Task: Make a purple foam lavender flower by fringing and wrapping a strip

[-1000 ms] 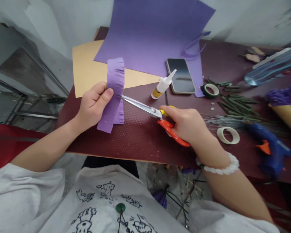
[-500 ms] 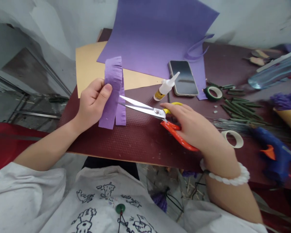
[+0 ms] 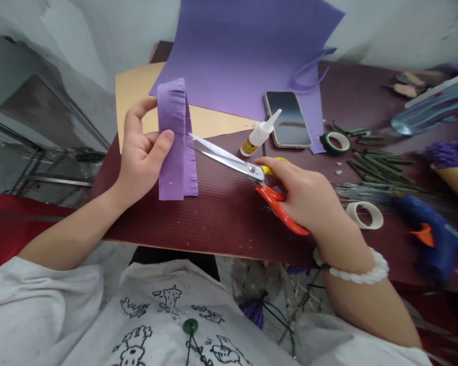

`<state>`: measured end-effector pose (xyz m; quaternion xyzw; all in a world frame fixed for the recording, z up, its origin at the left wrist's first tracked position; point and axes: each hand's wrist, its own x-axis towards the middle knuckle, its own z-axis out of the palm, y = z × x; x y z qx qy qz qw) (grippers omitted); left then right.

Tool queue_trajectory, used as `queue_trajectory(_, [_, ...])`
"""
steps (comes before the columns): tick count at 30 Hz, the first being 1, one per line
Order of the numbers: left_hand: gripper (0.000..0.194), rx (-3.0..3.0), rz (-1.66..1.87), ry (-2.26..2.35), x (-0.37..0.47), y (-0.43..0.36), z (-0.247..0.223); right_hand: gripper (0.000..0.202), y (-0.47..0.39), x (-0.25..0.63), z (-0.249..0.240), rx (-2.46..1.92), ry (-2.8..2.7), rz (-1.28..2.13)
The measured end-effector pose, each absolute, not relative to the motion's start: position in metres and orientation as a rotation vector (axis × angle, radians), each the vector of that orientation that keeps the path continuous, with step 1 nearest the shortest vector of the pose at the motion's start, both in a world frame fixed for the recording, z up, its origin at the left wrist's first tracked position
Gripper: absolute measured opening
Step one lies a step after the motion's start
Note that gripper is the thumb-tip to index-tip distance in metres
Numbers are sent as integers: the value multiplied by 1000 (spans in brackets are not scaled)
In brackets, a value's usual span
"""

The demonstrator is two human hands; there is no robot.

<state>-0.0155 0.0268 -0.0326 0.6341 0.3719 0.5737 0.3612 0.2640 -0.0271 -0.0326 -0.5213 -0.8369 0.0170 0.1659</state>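
Between the thumb and fingers of my left hand (image 3: 143, 145) is a purple paper strip (image 3: 171, 168), folded over at the top, with short fringe cuts along its right edge. My right hand (image 3: 303, 190) grips a pair of scissors (image 3: 248, 168) with one yellow and one red handle. The blades point left and are slightly apart, their tips at the strip's right edge. A small glue bottle (image 3: 256, 140) with a white nozzle stands behind the scissors.
A large purple sheet (image 3: 244, 61) and a tan sheet (image 3: 135, 99) lie at the back. To the right are a phone (image 3: 289, 119), green tape (image 3: 336, 143), white tape (image 3: 366, 215), several green stems (image 3: 381, 168) and a blue glue gun (image 3: 438, 244). The table's front edge (image 3: 198, 250) is near my body.
My left index finger has lifted behind the strip, and the strip now hangs straighter and slightly further left. The scissor blades have closed somewhat, with their tips higher along the edge.
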Motion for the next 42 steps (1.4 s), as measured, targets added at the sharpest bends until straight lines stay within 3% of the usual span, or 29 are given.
queue_trajectory(3, [46, 1669, 1535, 844, -18, 30, -36, 43, -26, 265, -35, -1490, -2327, 13])
queue_trajectory(7, [24, 1646, 1461, 699, -22, 33, -37, 44, -26, 265, -34, -1507, -2250, 23])
queue_trajectory(13, [57, 1742, 1129, 640, -22, 29, -36, 46, -25, 266, -36, -1505, -2167, -8])
queue_trajectory(15, [49, 1833, 1099, 747, -20, 25, -33, 47, -24, 266, -37, -1513, -2153, -18])
queue_trajectory(18, [15, 1936, 1050, 1007, -19, 20, -28, 46, -23, 266, -38, -1530, -2140, -24])
queue_trajectory(20, [43, 1999, 1041, 1144, -19, 19, -26, 46, -23, 266, -38, -1541, -2143, -23])
queue_trajectory(22, [53, 2107, 1097, 1216, -19, 19, -24, 46, -23, 265, -38, -1556, -2147, -21])
queue_trajectory(27, [27, 2474, 1139, 1217, -17, 18, -23, 47, -23, 265, -38, -1565, -2152, 12])
queue_trajectory(33, [14, 2833, 890, 1130, -15, 11, -28, 49, -24, 264, -37, -1585, -2147, 55])
queue_trajectory(38, [20, 3019, 539, 979, -17, 13, -32, 48, -24, 262, -36, -1599, -2149, 62])
queue_trajectory(42, [19, 2835, 728, 1083, -16, 12, -30, 48, -23, 262, -37, -1584, -2153, 43])
